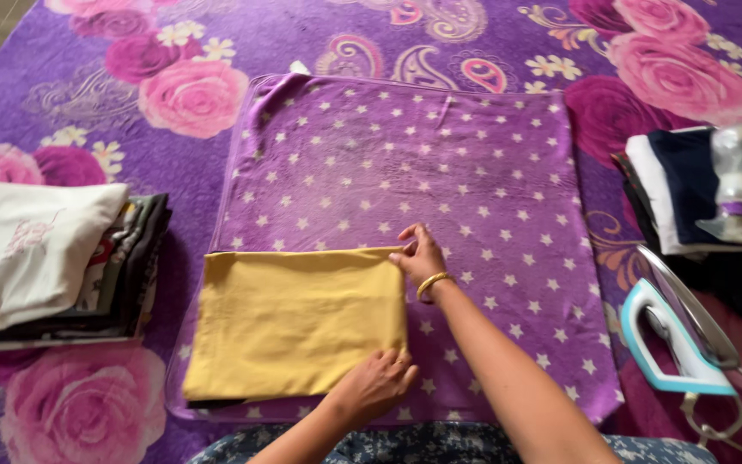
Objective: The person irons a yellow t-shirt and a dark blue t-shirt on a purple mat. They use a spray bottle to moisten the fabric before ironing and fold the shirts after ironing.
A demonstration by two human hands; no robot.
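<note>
1. Right hand sits at the top right corner of the folded yellow cloth, fingers pinched on that corner edge, a gold bangle on the wrist.
2. Left hand lies lower down at the bottom right corner of the same cloth, fingers curled onto it; whether it grips or only presses, I cannot tell.
3. So both hands work the right-hand edge, well apart from each other, one at each corner.
4. My read: this is mid-fold, the right edge being squared up. The next move likely calls for both corners to travel together so the edges stay aligned.
5. The cloth lies flat on the purple star-patterned mat, in its near left part, long axis running left to right, dark layers peeking out at its bottom edge.
6. Further out: a stack of folded clothes to the left, another dark-and-white pile to the right with a spray bottle on it, and an iron just beside the mat.
</note>
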